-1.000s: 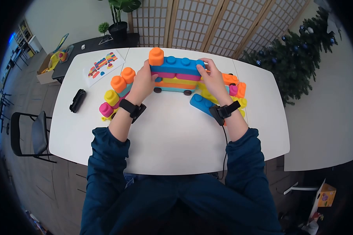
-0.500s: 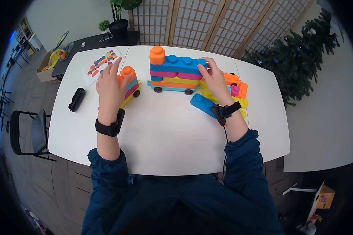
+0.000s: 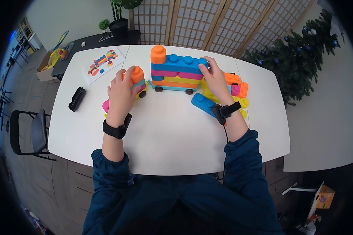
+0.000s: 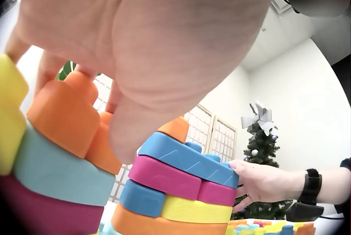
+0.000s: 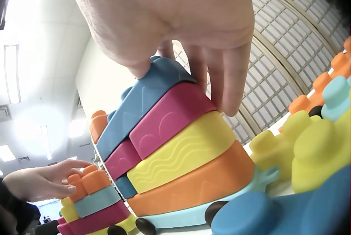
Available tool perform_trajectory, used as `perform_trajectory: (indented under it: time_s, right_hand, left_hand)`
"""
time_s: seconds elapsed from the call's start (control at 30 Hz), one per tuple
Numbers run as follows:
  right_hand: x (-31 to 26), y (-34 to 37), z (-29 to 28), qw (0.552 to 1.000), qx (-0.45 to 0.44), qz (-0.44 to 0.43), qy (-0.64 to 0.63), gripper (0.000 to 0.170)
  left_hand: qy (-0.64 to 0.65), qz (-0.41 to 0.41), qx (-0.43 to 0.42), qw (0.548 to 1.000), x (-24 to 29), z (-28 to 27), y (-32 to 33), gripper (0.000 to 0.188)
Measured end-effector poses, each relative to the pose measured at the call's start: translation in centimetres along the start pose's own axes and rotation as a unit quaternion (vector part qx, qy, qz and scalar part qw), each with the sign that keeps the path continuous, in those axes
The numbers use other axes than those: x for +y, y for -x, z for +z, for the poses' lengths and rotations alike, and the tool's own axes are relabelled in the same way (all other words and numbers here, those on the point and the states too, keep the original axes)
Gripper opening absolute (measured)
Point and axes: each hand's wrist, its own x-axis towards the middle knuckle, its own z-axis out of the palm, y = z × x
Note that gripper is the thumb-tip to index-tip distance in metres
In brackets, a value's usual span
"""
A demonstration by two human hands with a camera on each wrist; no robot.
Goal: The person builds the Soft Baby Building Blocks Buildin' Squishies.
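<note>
On the left part of the table (image 3: 176, 137), the left hand (image 3: 121, 95) pinches the orange blocks (image 4: 62, 117) on top of the small block car (image 3: 140, 83), thumb on one side and fingers on the other. This car stands on its wheels, and its long way slants toward the far edge. Its far end points at the left end of the big block car (image 3: 175, 80), just beside it; I cannot tell if they touch. The big car's long way runs along the far edge, near its middle. The left hand is nearer to where the two ends face. At the big car's right end, the right hand (image 3: 216, 81) holds on, thumb in front, fingers behind. A loose blue block (image 3: 202, 103) lies just nearer the front edge.
</note>
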Motion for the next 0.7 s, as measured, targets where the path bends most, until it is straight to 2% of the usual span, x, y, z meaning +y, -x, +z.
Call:
perform_trajectory:
  time_s: [0.07,0.13,0.17,0.2,0.23,0.27,0.3,0.33,0.37,0.4,0.47,0.5,0.57,0.6,0.67,0.7]
  right_hand:
    - [0.3,-0.1,0.1,0.999,0.011,-0.031,0.023,0.043]
    - [0.6,0.2,0.4,0.999,0.034,-0.035,0.006,0.043]
    - [0.6,0.1,0.5,0.998,0.056,-0.039,-0.010,0.043]
    - [0.9,0.0,0.4,0.997,0.057,-0.041,-0.010,0.043]
    - [1.7,-0.3,-0.2,0.993,0.089,-0.024,-0.075,0.042]
    - [2.2,-0.4,-0.9,0.983,0.120,-0.008,-0.139,0.042]
    - [2.8,-0.5,-1.9,0.983,0.119,-0.008,-0.138,0.042]
    - [3.2,-0.6,-3.1,0.990,0.123,0.005,-0.075,0.039]
    - [3.6,-0.6,-4.1,0.992,0.127,0.018,-0.013,0.037]
    - [4.0,-0.6,-5.0,0.992,0.128,0.018,-0.013,0.037]
    - [4.7,-0.1,-6.6,0.990,0.070,0.064,0.100,0.034]
    - [5.0,0.0,-7.1,0.990,0.072,0.065,0.102,0.034]
    - [5.7,0.2,-7.6,0.967,0.027,0.108,0.230,0.027]
    - [6.1,0.3,-7.7,0.966,0.027,0.108,0.231,0.027]
    - [6.3,0.6,-7.5,0.951,-0.048,0.092,0.291,0.030]
    - [6.3,0.7,-7.3,0.951,-0.048,0.092,0.291,0.030]
  left_hand:
    - [-0.013,0.007,0.007,1.000,1.1,-0.6,0.2,0.071]
    - [-0.107,-0.009,0.072,0.992,2.8,-1.4,0.7,0.073]
    - [-0.107,-0.008,0.073,0.991,3.2,-1.8,0.7,0.073]
    - [-0.078,0.033,0.117,0.990,3.4,-2.1,0.6,0.068]
    - [-0.048,0.073,0.159,0.983,3.8,-2.5,0.7,0.064]
    - [-0.047,0.073,0.159,0.983,4.4,-3.3,1.3,0.064]
    - [0.058,0.122,0.124,0.983,5.1,-4.4,2.4,0.057]
    - [0.161,0.169,0.087,0.968,5.6,-5.2,3.4,0.049]
    - [0.169,0.171,0.099,0.966,6.1,-5.5,4.0,0.032]
    - [0.168,0.173,0.099,0.965,6.1,-5.5,4.5,0.032]
    - [0.220,0.131,0.107,0.961,6.1,-4.9,5.6,0.027]
    - [0.222,0.132,0.106,0.960,6.1,-4.7,6.0,0.027]
    - [0.244,0.100,0.106,0.959,6.0,-4.4,6.8,0.022]
    - [0.246,0.099,0.107,0.958,5.9,-4.1,7.1,0.022]
    - [0.248,0.094,0.093,0.960,5.8,-3.8,7.6,0.021]
    - [0.247,0.094,0.093,0.960,5.8,-3.7,7.7,0.021]
